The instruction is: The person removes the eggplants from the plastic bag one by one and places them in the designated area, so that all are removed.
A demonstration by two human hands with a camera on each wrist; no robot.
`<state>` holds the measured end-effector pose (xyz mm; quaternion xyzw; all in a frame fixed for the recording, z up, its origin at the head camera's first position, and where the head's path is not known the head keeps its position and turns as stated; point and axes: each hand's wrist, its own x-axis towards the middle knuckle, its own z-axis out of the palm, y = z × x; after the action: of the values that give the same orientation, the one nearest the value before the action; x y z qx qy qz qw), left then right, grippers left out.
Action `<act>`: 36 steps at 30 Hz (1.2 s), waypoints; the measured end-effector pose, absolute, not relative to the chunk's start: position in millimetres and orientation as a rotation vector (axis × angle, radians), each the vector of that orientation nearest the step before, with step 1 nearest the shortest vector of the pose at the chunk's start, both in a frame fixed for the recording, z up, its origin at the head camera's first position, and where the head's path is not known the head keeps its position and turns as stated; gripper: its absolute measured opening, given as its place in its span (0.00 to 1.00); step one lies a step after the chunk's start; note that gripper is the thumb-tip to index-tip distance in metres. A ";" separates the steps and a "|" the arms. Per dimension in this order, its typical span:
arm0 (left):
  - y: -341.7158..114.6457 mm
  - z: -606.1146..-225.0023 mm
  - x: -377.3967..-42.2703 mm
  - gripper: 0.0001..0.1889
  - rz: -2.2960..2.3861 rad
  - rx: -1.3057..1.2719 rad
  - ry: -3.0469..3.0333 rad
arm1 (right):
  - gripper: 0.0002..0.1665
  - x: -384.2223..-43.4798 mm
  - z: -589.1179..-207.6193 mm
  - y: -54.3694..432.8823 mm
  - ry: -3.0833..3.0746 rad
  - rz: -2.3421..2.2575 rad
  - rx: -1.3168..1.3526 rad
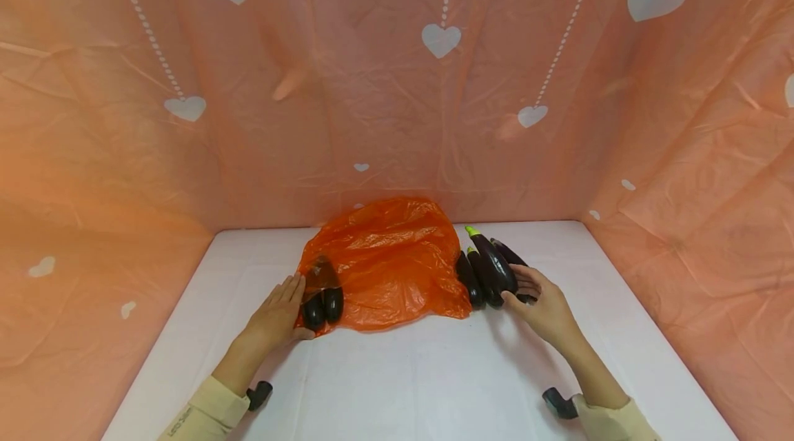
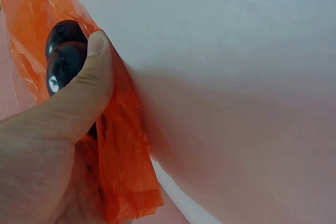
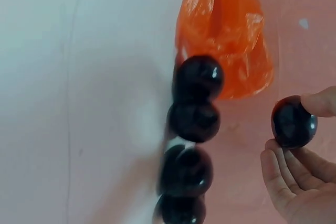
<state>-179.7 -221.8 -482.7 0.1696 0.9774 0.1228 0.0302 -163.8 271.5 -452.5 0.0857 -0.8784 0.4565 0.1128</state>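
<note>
An orange plastic bag [image 1: 391, 262] lies on the white table, its mouth toward the left. Two dark eggplants [image 1: 333, 304] lie side by side at that mouth, partly covered by the film. My left hand [image 1: 279, 310] holds the bag's edge beside them; in the left wrist view the thumb [image 2: 94, 72] presses over the film. With thumb and fingers, my right hand [image 1: 552, 310] grips an eggplant [image 3: 295, 123], raised above the others. Several more eggplants [image 3: 195, 120] lie in a row right of the bag.
White table surface [image 1: 397, 386] stretches in front of the bag. Orange sheeting [image 1: 384, 117] with white hearts hangs behind and at both sides. Dark wrist devices [image 1: 560, 404] sit below both wrists.
</note>
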 end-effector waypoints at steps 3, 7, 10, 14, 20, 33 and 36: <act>-221.8 -483.2 -179.4 0.58 0.372 0.522 3.014 | 0.33 -167.8 -454.5 278.8 -2.595 1.323 0.208; -221.5 -482.9 -178.6 0.58 0.376 0.514 3.008 | 0.34 -172.2 -457.1 287.9 -2.630 1.272 0.160; -221.3 -481.6 -178.1 0.58 0.375 0.513 3.007 | 0.33 -174.9 -458.0 294.1 -2.651 1.250 0.127; -220.8 -479.3 -177.4 0.57 0.367 0.517 3.011 | 0.33 -178.7 -459.0 301.9 -2.663 1.255 0.091; -220.0 -477.2 -176.2 0.57 0.360 0.520 3.008 | 0.35 -183.8 -461.8 313.0 -2.694 1.237 0.046; -220.1 -479.0 -176.9 0.57 0.380 0.510 2.996 | 0.34 -189.6 -468.5 338.1 -2.676 1.206 0.029; -220.5 -479.7 -177.2 0.57 0.368 0.519 3.001 | 0.35 -191.4 -470.5 343.3 -2.689 1.206 0.010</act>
<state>-177.2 -220.5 -479.7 0.1690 0.9776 0.1198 0.0367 -191.4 343.3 -470.5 0.0035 -0.9081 0.4072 0.0973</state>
